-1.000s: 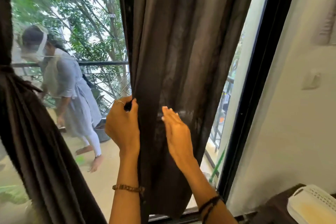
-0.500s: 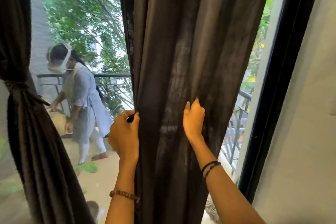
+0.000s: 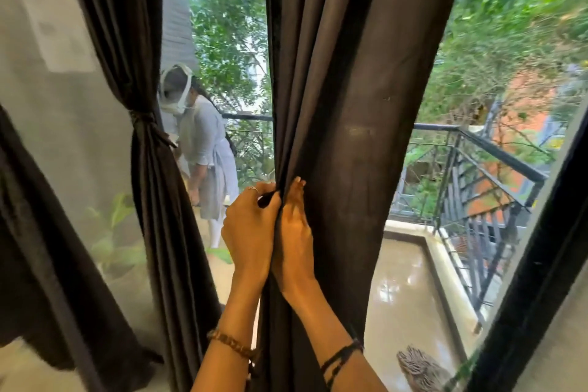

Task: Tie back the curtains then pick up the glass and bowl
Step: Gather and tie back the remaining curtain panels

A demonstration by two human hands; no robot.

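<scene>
A dark brown curtain (image 3: 356, 99) hangs down the middle of the glass door, gathered narrow at hand height. My left hand (image 3: 249, 229) grips its left edge, fingers curled round a fold. Close beside it, my right hand (image 3: 294, 232) lies against the cloth with fingers up and a fold running between the two hands. To the left a second dark curtain (image 3: 152, 188) is bunched and bound by a tie (image 3: 144, 124). No glass or bowl is in view.
Behind the glass lies a balcony with a black railing (image 3: 486, 149) and a shiny floor (image 3: 401, 283). A person in pale clothes (image 3: 206, 149) bends over out there. The black door frame (image 3: 541, 264) runs down the right; a broom head (image 3: 420, 366) lies at bottom right.
My right hand slid left across the curtain until it met my left hand, drawing the cloth into a narrower bunch. The view swung right, uncovering more balcony and railing.
</scene>
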